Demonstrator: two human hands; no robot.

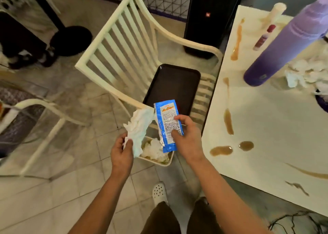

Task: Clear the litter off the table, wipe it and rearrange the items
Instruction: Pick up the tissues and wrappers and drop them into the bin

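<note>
Blue foil-like plastic, the wrapper (167,125) looks light, crinkly and slippery, so a pinch across its width suits it best. In the head view the right hand (188,139) grips it just so, thumb and fingers on its lower half. Its long axis runs near upright, leaning slightly left, above the cream bin (166,162). The left hand (122,154) clutches a soft white tissue (137,129) beside it. Brown spills (228,121) streak the white table (266,127).
</note>
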